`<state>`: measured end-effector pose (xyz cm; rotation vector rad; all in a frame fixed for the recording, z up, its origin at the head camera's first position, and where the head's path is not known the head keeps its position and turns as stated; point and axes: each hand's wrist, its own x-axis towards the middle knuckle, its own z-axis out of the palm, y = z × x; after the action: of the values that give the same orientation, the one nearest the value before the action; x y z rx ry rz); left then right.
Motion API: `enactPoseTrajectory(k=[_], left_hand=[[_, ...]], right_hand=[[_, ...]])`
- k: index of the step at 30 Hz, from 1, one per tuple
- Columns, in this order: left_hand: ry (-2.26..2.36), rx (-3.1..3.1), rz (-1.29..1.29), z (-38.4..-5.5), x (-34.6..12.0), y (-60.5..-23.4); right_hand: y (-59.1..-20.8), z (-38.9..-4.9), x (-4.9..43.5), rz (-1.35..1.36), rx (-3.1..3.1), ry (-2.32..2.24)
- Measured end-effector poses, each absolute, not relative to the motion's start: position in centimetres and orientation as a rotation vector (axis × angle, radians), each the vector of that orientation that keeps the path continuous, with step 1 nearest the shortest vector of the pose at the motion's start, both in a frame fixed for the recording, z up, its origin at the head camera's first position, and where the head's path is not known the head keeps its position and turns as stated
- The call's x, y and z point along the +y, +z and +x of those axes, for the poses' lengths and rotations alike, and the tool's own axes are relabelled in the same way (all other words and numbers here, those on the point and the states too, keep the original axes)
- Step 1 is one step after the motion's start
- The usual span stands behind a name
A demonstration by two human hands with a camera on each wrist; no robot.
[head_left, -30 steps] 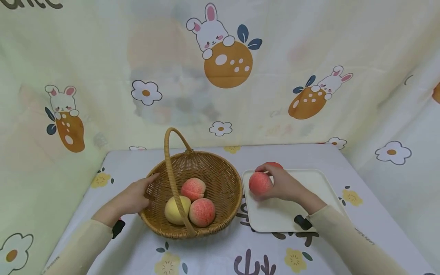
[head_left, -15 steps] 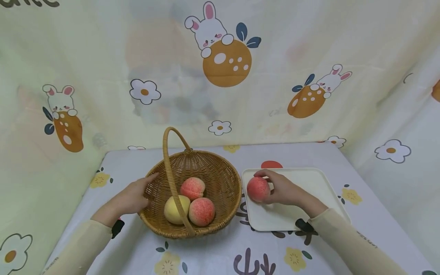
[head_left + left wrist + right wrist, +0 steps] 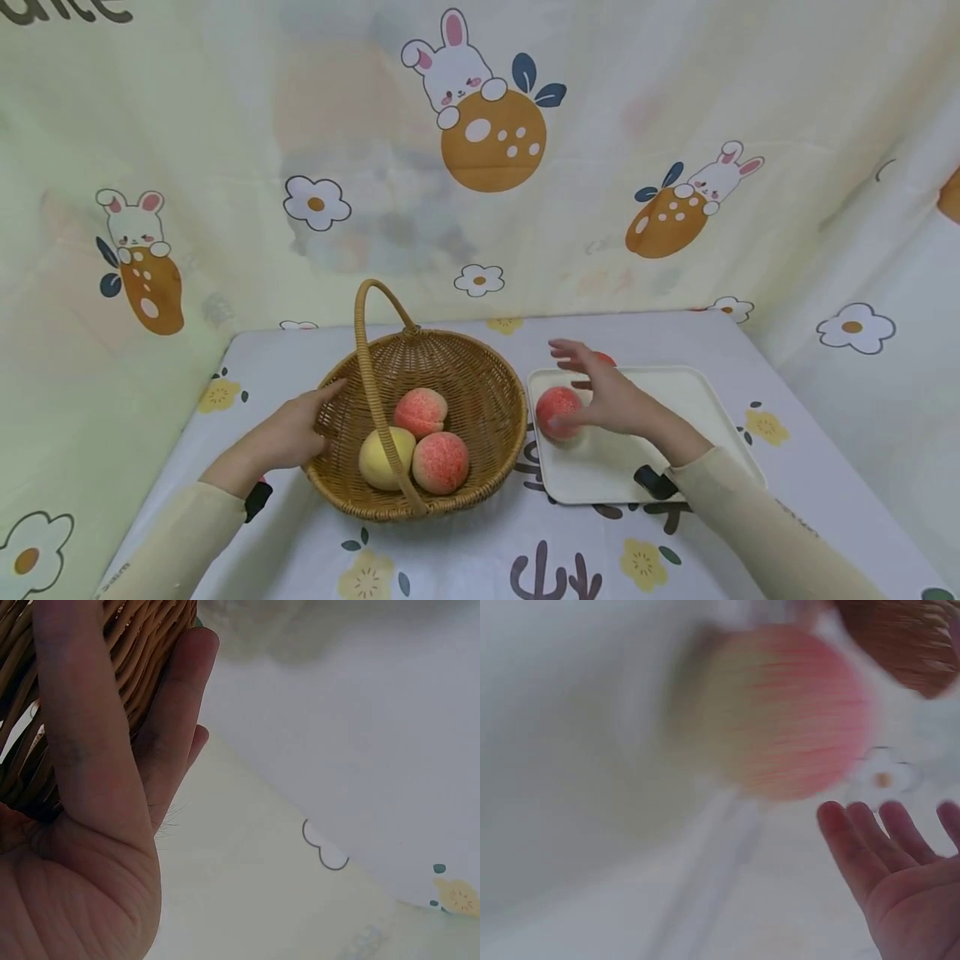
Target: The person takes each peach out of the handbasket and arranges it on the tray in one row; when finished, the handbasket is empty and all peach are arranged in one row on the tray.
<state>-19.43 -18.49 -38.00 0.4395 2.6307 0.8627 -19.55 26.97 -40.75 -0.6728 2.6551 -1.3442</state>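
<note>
A brown wicker basket (image 3: 487, 467) with a tall handle stands left of the middle in the head view. My left hand (image 3: 288, 433) grips its left rim; the left wrist view shows fingers (image 3: 90, 742) along the woven wall. Inside the basket lie two pinkish peaches, one peach (image 3: 422, 412) behind the other peach (image 3: 441, 463), beside a yellow peach (image 3: 381, 458). Another pink peach (image 3: 557, 410) sits at the left end of a white tray (image 3: 645, 467). My right hand (image 3: 611, 396) spreads its fingers above that peach, holding nothing; the right wrist view shows the peach (image 3: 795, 712) blurred, apart from the fingertips.
A red round shape (image 3: 604, 359) shows behind the tray, partly hidden by the right hand. The tray stands just right of the basket on a flower-print tablecloth (image 3: 465, 567). A printed curtain (image 3: 375, 100) hangs behind the table.
The right hand lowered the peach slightly onto the left end of the tray, then let go; its fingers have spread and lifted off. The left hand stayed at the basket rim.
</note>
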Motion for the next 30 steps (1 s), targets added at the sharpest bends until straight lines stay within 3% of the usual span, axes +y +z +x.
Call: enactPoseTrajectory(k=[8,20,30], left_hand=[[0.857,2.637,0.446,-19.4,-18.5,-38.0],[0.835,2.639,0.463,-19.5,-18.3,-38.0],[0.830,2.646,0.452,-19.3,-18.3,-37.9]], right_hand=[[-36.3,-19.6,21.6,-0.756,2.567,-1.470],[-36.9,-18.0,14.1,-0.907,2.698,-0.887],[-38.4,-17.2,10.9,-0.844,2.717,-0.418]])
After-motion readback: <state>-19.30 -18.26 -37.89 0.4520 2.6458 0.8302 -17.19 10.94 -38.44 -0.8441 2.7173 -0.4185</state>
